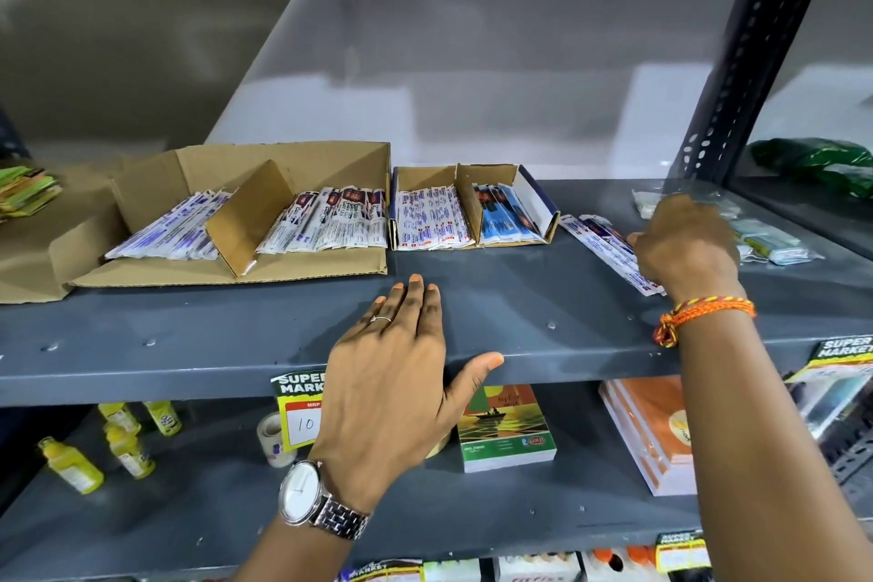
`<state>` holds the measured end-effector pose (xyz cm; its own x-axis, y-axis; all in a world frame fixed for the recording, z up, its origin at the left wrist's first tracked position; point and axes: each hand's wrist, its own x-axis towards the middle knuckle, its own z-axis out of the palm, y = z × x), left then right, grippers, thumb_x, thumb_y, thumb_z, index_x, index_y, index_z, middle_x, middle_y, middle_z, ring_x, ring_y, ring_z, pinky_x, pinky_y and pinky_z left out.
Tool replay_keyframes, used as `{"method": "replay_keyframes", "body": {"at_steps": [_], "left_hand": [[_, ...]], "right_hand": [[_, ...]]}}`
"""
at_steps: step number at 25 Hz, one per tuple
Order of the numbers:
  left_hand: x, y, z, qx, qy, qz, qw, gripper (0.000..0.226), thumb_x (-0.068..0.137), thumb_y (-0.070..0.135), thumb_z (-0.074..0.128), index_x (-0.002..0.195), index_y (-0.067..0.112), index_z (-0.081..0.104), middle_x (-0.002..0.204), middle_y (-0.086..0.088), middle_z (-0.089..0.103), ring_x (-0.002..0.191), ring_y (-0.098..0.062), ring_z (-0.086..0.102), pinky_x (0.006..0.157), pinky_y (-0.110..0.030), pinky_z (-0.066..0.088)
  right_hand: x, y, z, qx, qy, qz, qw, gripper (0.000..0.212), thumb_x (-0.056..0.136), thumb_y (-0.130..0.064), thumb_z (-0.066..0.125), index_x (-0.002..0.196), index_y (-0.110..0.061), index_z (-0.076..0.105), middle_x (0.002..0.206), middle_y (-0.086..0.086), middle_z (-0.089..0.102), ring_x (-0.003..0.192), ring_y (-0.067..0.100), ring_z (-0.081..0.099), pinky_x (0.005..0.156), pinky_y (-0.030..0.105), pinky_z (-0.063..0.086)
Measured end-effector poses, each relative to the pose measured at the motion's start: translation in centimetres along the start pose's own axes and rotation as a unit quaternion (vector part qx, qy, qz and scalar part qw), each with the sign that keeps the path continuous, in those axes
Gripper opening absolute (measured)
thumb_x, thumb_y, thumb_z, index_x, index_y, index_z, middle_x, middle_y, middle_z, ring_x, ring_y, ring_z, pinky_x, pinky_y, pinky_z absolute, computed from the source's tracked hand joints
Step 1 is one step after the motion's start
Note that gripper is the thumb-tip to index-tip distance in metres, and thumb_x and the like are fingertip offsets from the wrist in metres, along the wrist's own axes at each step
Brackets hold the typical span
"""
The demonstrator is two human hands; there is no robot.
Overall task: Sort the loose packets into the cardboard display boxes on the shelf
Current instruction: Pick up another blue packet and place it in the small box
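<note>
A large cardboard display box (302, 272) lies at the shelf's left with a divider and white-blue packets in both halves. Right of it a smaller cardboard box (534, 196) holds white-red packets on its left side and blue ones on its right. Loose white-blue packets (597, 241) lie on the grey shelf to the right of that box. My right hand (685, 246) rests on these loose packets with fingers curled down over them; whether it grips them is hidden. My left hand (397, 373) lies flat and open on the shelf's front edge, holding nothing.
Clear-wrapped packs (765, 241) sit behind my right hand, near a slotted black upright (751, 47). A stack of green cards (26, 194) is at far left. The shelf below carries yellow bottles (123, 444), tape, a notepad (505, 428) and orange books (652, 435).
</note>
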<state>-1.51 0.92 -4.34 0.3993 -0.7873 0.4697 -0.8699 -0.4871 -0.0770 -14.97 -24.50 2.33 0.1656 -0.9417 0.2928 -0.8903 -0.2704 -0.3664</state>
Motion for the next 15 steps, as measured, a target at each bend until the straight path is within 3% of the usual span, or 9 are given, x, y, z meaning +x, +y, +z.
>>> {"method": "replay_keyframes", "body": {"at_steps": [7, 9, 11, 13, 15], "left_hand": [[0.0, 0.1, -0.1, 0.004, -0.005, 0.003, 1.0, 0.092, 0.096, 0.074, 0.015, 0.138, 0.003, 0.057, 0.144, -0.015, 0.056, 0.132, -0.026, 0.055, 0.101, -0.038, 0.047], [-0.1, 0.0, -0.2, 0.002, -0.007, 0.002, 1.0, 0.092, 0.096, 0.074, 0.015, 0.138, 0.003, 0.057, 0.144, -0.014, 0.055, 0.132, -0.025, 0.054, 0.102, -0.037, 0.047], [-0.1, 0.0, -0.1, 0.002, -0.008, 0.003, 1.0, 0.093, 0.096, 0.074, 0.014, 0.138, 0.003, 0.057, 0.144, -0.015, 0.055, 0.132, -0.025, 0.054, 0.102, -0.037, 0.047], [-0.1, 0.0, -0.1, 0.001, -0.008, 0.004, 1.0, 0.093, 0.096, 0.074, 0.014, 0.138, 0.003, 0.057, 0.144, -0.015, 0.056, 0.132, -0.026, 0.055, 0.102, -0.038, 0.047], [0.0, 0.0, -0.1, -0.001, -0.007, 0.004, 1.0, 0.092, 0.096, 0.074, 0.014, 0.137, 0.002, 0.057, 0.143, -0.015, 0.056, 0.131, -0.026, 0.055, 0.101, -0.038, 0.048]], "right_hand": [[-0.6, -0.3, 0.3, 0.023, 0.049, 0.034, 0.998, 0.036, 0.085, -0.011, 0.059, 0.119, 0.002, 0.056, 0.125, 0.027, 0.057, 0.115, 0.047, 0.056, 0.09, 0.049, 0.049], [-0.5, 0.1, 0.4, 0.063, 0.072, 0.031, 0.995, 0.028, 0.083, -0.017, 0.06, 0.108, -0.005, 0.064, 0.116, 0.024, 0.063, 0.107, 0.045, 0.061, 0.089, 0.046, 0.052], [-0.4, 0.3, -0.2, 0.175, 0.073, 0.018, 0.982, 0.005, 0.079, -0.021, 0.068, 0.081, -0.018, 0.072, 0.097, 0.015, 0.073, 0.089, 0.034, 0.068, 0.082, 0.034, 0.054], [-0.9, 0.1, -1.0, 0.349, 0.016, 0.001, 0.937, 0.01, 0.077, -0.017, 0.077, 0.069, -0.021, 0.071, 0.08, 0.008, 0.074, 0.064, 0.013, 0.067, 0.066, 0.023, 0.051], [-2.3, -0.7, -2.0, 0.505, -0.046, -0.024, 0.862, 0.008, 0.079, -0.012, 0.078, 0.075, -0.015, 0.072, 0.065, 0.001, 0.072, 0.046, 0.001, 0.058, 0.05, 0.016, 0.048]]}}
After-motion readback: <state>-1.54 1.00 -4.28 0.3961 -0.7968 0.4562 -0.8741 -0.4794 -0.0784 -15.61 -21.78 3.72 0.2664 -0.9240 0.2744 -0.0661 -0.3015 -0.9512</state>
